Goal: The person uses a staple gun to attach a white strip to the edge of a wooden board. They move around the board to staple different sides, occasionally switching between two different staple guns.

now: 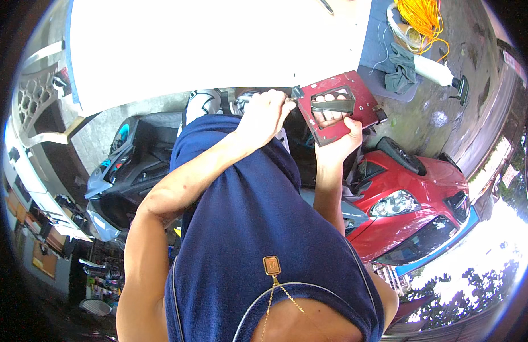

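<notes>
My right hand (342,142) grips a dark red, flat square plate (363,102) from below and its right side. The plate has a window cut in its middle, and a dark strip (335,106) crosses it; my right fingertips show through the opening. Small black clip-like pieces sit at its corners, one of them a black piece (298,91) at the upper left. Beside that corner, my left hand (264,117) is closed with thumb and fingers pinched together. Whatever lies between those fingertips is too small to make out. The plate is held up near the table's front edge.
A white tabletop (207,45) lies ahead, with a dark pen-like thing (326,5) at its far side. To the right are orange cord (420,17), a dark cloth (400,71) and a white bottle (434,69). A scooter (141,162) and a red car (409,188) stand nearby.
</notes>
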Motion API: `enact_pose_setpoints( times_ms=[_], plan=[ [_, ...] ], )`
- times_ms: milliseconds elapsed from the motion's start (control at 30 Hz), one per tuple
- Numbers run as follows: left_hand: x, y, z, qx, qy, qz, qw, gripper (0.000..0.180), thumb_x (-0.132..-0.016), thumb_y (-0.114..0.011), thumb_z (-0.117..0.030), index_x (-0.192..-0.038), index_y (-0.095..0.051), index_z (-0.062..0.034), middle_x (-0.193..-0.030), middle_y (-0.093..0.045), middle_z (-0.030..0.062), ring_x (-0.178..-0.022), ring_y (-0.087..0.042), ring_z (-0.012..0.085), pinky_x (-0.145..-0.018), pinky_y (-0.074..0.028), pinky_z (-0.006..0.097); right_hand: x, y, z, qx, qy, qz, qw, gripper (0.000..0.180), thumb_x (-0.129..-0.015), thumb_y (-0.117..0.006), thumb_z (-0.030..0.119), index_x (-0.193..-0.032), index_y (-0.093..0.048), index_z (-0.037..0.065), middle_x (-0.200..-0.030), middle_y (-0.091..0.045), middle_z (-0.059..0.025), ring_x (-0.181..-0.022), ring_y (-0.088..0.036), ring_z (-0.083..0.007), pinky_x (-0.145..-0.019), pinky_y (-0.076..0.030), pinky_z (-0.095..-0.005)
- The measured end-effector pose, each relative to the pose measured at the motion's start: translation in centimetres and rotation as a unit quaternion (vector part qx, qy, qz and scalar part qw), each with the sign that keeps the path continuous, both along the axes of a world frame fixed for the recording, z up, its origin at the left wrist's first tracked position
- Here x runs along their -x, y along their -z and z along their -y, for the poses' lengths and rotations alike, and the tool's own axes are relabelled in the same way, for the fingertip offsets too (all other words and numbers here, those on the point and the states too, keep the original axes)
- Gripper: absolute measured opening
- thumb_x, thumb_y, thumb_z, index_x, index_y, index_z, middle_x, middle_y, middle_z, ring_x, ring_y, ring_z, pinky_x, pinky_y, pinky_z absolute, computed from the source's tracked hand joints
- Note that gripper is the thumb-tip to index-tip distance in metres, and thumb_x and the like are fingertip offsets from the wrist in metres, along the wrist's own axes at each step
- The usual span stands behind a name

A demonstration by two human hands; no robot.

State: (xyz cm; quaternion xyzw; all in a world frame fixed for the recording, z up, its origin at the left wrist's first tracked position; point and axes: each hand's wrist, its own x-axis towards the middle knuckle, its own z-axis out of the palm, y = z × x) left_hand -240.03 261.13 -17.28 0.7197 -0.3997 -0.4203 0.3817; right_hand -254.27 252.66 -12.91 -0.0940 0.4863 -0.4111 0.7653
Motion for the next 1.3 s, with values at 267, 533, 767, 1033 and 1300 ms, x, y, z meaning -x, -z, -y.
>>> enact_pose_setpoints(
  times_ms=[267, 533, 767, 1033, 1300],
  plan=[
    [0.5, 0.0, 0.4, -0.033, -0.014, -0.015, 0.999, 0.043, -0.098, -0.039, -0.041, -0.09, -0.056, -0.0019, -0.066, -0.052, 0.005, -0.056, -0.052, 0.0219, -0.061, -0.047, 0.036, -0.2, -0.5, -0.1, -0.026, 0.003, 0.001, 1.0, 0.048, -0.074, -0.049, 0.021, -0.12, -0.052, 0.007, -0.114, -0.058, -0.0145, -0.112, -0.053, -0.0371, -0.082, -0.049, -0.0583],
    [-0.5, 0.1, 0.2, -0.156, -0.199, -0.682, 0.686, 0.043, -0.098, -0.04, -0.042, -0.084, -0.057, -0.0051, -0.064, -0.048, 0.0006, -0.058, -0.049, 0.0125, -0.061, -0.047, 0.033, -0.4, 0.4, -0.2, -0.017, -0.014, 0.018, 1.0, 0.048, -0.076, -0.048, 0.022, -0.121, -0.051, 0.009, -0.121, -0.055, -0.0153, -0.115, -0.051, -0.0371, -0.078, -0.049, -0.0592],
    [-2.1, 0.6, -0.3, -0.093, -0.005, -0.043, 0.995, 0.042, -0.095, -0.047, -0.039, -0.099, -0.056, 0.001, -0.073, -0.06, 0.0088, -0.068, -0.06, 0.0191, -0.064, -0.048, 0.035, -1.5, 0.0, -0.1, -0.036, -0.006, -0.026, 0.999, 0.049, -0.073, -0.051, 0.02, -0.121, -0.05, 0.009, -0.118, -0.055, -0.0138, -0.114, -0.051, -0.0354, -0.084, -0.048, -0.0549],
    [-5.8, 5.5, -2.1, -0.18, -0.534, -0.514, 0.647, 0.068, -0.08, -0.068, -0.044, -0.13, -0.039, -0.0091, -0.119, -0.045, 0.0155, -0.108, -0.045, 0.0293, -0.093, -0.04, 0.046, -1.2, 1.3, -0.7, 0.018, -0.028, -0.091, 0.995, 0.047, -0.07, -0.05, 0.007, -0.117, -0.05, -0.001, -0.108, -0.057, -0.0149, -0.103, -0.057, -0.03, -0.088, -0.049, -0.0428],
    [-2.8, 13.8, -4.1, -0.111, -0.547, -0.434, 0.707, 0.061, -0.075, -0.073, -0.043, -0.119, -0.05, -0.0072, -0.102, -0.052, 0.0122, -0.088, -0.049, 0.0237, -0.08, -0.043, 0.039, -1.4, 2.5, -3.0, 0.118, -0.191, -0.228, 0.948, 0.027, -0.067, -0.058, 0.005, -0.094, -0.059, -0.001, -0.079, -0.057, -0.0023, -0.073, -0.054, -0.0139, -0.068, -0.043, -0.0264]
  ],
)
